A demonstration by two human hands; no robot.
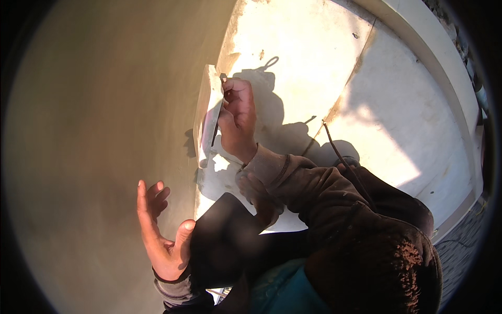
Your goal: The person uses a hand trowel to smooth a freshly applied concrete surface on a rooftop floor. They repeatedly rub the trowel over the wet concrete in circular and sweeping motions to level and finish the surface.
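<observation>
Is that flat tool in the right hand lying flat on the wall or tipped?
Tipped. The trowel in the right hand meets the plastered wall along one edge only; its other long edge stands off.

Wall face point(94, 131) is bare from 7 through 11 o'clock, open for a sweep. At 12 o'clock the trowel point(207, 112) lies flat on the wall with the right hand point(238, 118) gripping it, so that lane is blocked. Left hand point(162, 230) sits spread on the wall at 6 o'clock. Sunlit floor point(314, 57) at 1–3 o'clock is open apart from a thin cord point(340, 154) and the raised curb point(434, 57) at the rim.
</observation>
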